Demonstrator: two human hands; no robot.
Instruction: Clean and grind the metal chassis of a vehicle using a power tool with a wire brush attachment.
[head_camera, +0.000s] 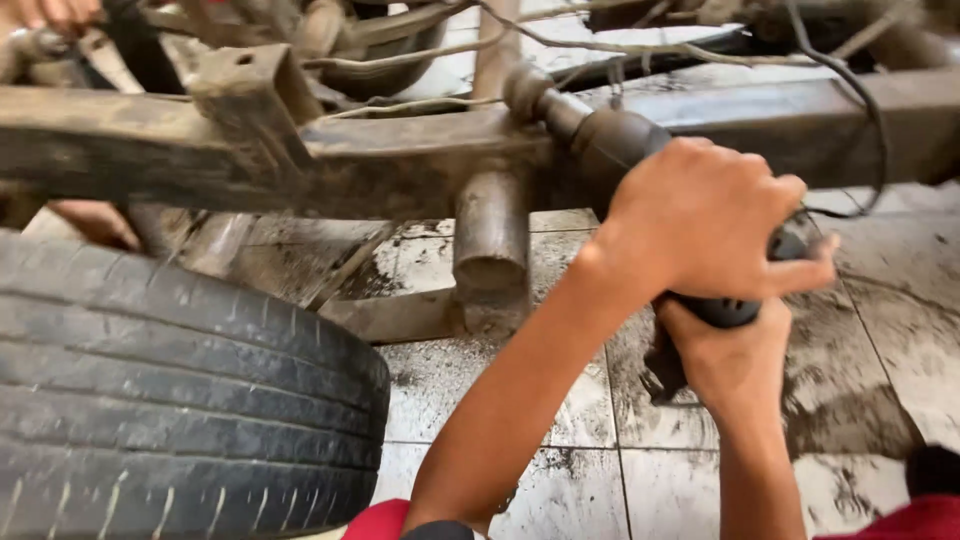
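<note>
hands x2 (700, 215) | pwr tool x1 (610, 135) | tyre x1 (170, 390) | frame beam x1 (150, 150)

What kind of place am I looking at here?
Probably a vehicle repair workshop: a grimy chassis beam, a worn tyre, and both hands gripping a power tool above a dirty tiled floor.

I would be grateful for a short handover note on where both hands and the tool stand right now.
Left hand: closed over the top of the dark power tool, near its rear.
Right hand: closed on the tool's black grip from below.
Tool: its front end is pressed to the rusty frame rail, above a short dirty post.
Nearby: worn tyre at lower left; stained tiled floor beneath; the tool's cable loops to the right.
Done: both hands set, tool at the rail.
Left: progress on the rail cannot be judged; the contact spot is hidden.
</note>
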